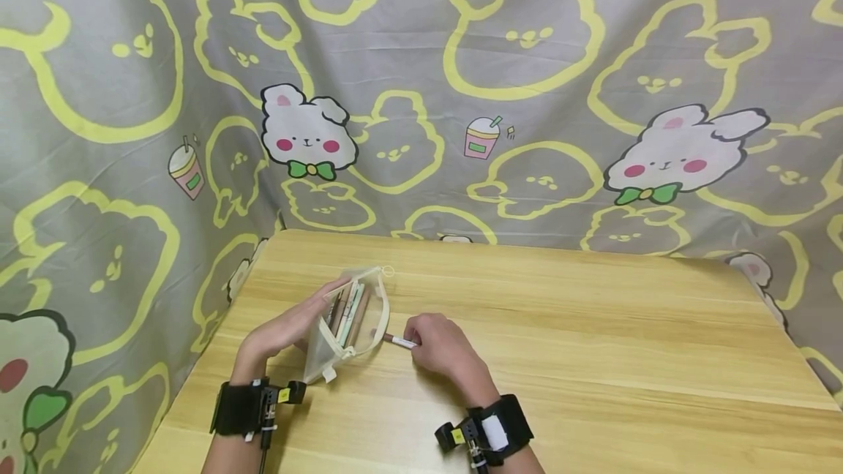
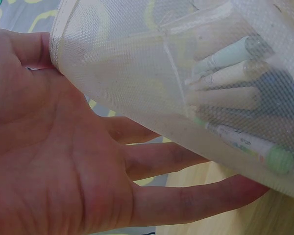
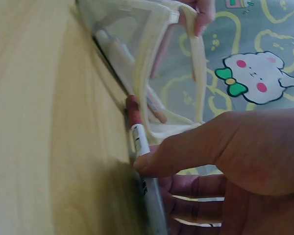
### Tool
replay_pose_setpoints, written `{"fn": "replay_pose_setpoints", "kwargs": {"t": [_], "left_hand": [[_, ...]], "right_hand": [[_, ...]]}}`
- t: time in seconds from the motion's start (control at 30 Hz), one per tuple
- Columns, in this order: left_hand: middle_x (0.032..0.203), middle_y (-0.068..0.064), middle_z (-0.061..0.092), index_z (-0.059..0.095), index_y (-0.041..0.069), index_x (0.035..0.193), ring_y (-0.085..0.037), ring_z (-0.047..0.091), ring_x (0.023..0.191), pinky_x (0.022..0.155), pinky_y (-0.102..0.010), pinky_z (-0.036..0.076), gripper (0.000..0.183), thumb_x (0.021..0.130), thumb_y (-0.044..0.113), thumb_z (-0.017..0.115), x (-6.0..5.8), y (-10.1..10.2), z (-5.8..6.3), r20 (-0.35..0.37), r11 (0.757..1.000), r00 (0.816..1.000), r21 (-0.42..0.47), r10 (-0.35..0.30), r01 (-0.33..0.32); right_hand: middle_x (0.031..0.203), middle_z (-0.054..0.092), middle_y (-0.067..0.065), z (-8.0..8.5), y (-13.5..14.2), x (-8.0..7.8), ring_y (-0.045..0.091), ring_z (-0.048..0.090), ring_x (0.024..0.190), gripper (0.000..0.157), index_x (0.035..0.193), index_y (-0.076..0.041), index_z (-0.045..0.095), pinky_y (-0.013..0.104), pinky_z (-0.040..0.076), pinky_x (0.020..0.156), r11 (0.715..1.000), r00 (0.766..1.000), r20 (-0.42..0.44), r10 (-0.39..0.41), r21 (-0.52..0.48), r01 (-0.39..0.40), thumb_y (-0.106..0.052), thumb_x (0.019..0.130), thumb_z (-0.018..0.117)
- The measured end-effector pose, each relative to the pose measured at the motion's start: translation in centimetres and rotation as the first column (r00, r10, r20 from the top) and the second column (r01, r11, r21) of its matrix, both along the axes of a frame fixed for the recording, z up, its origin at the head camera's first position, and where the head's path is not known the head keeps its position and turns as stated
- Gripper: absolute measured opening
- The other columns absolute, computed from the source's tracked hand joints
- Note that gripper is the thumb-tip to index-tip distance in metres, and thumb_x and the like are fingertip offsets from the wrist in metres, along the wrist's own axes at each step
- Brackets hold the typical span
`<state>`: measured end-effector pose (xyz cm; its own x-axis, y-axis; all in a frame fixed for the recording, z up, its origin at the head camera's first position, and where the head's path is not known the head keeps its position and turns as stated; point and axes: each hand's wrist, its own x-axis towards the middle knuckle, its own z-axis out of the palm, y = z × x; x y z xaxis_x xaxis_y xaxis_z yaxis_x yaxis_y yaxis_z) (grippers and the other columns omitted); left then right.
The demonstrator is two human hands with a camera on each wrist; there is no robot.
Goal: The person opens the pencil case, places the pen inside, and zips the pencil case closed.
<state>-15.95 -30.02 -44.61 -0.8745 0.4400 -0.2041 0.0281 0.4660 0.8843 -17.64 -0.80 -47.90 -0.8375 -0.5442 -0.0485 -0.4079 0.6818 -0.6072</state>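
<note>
A pale mesh zip pouch (image 1: 316, 357) stands tilted on the table with its mouth open to the right. Several pens and markers (image 1: 349, 317) show inside, and a green-capped one (image 2: 255, 147) shows through the mesh. My left hand (image 1: 286, 328) holds the pouch from its left side, thumb at the edge and fingers (image 2: 186, 200) spread along the mesh, their tips partly hidden. Just right of the mouth, my right hand (image 1: 444, 346) pinches a white marker (image 3: 139, 139) with a reddish-brown end. That end points at the pouch and overlaps its rim in the right wrist view.
The wood-grain table (image 1: 593, 357) stretches away to the right and the back. A grey curtain (image 1: 421, 42) with yellow outlines and white cartoon rabbits hangs along the back and left edges. Each wrist wears a black strap (image 1: 240, 408) with a small camera and cable.
</note>
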Motion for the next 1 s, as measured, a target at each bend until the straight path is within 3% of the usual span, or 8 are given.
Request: {"fn": "replay_pose_setpoints", "kwargs": {"t": [0.4,0.73,1.0], "left_hand": [[0.171,-0.017,-0.004,0.009,0.023,0.167,-0.06,0.006,0.147,0.085,-0.086,0.04,0.055,0.114,0.035,0.018,-0.1,0.2,0.0,0.033,1.0,0.999,-0.011,0.014,-0.014],[0.172,-0.013,-0.005,0.008,0.026,0.167,-0.058,0.006,0.148,0.081,-0.082,0.045,0.055,0.114,0.035,0.018,0.0,0.1,-0.1,0.066,1.0,0.998,-0.006,0.025,-0.025],[0.172,-0.014,-0.006,0.007,0.025,0.167,-0.059,0.004,0.148,0.083,-0.086,0.04,0.056,0.114,0.036,0.018,0.0,0.2,0.0,0.06,1.0,0.998,-0.009,0.018,-0.018]], "right_hand": [[0.078,0.058,-0.002,1.3,2.6,-0.1,0.016,0.052,0.071,0.021,0.089,-0.008,0.071,0.03,0.046,0.062,1.0,0.994,0.104,-0.011,0.006,0.011,0.008,0.077,0.069],[0.081,0.062,0.001,1.2,3.3,-0.6,0.016,0.053,0.07,0.022,0.092,-0.008,0.071,0.029,0.046,0.061,0.999,0.993,0.116,-0.02,-0.031,0.024,0.008,0.078,0.066],[0.078,0.061,0.0,1.2,3.3,-0.7,0.015,0.052,0.066,0.02,0.093,-0.006,0.071,0.027,0.043,0.057,0.997,0.992,0.125,-0.03,-0.069,0.039,0.007,0.08,0.067]]}}
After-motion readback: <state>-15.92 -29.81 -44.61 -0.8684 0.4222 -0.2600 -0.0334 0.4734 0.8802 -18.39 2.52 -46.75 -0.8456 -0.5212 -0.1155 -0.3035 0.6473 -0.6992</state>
